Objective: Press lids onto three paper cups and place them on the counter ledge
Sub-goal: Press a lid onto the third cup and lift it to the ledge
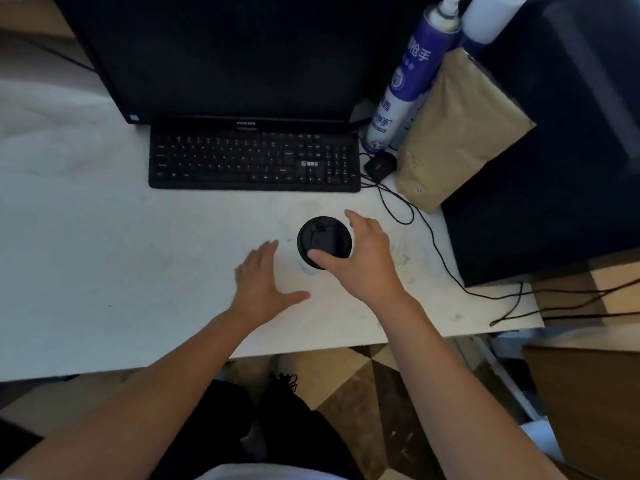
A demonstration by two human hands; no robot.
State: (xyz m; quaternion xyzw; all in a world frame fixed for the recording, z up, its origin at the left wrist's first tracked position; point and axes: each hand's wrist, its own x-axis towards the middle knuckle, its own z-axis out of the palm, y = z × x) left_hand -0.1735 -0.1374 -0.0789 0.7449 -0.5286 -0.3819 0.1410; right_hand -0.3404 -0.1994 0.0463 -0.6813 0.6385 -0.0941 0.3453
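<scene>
A paper cup (306, 267) stands on the white counter (104, 258), seen from above, with a black lid (323, 241) on top that covers nearly all of it. My right hand (363, 258) grips the lid from the right, thumb on its near edge and fingers around its far side. My left hand (265, 284) hovers just left of the cup, fingers spread, holding nothing and not touching the cup. No other cups or lids are in view.
A black keyboard (254, 161) and monitor (225, 57) sit behind the cup. At the back right stand a blue spray can (405, 88), a brown paper bag (453, 133) and a mouse (380, 167), whose cable (433, 237) trails right of the cup. The counter's front edge is near me.
</scene>
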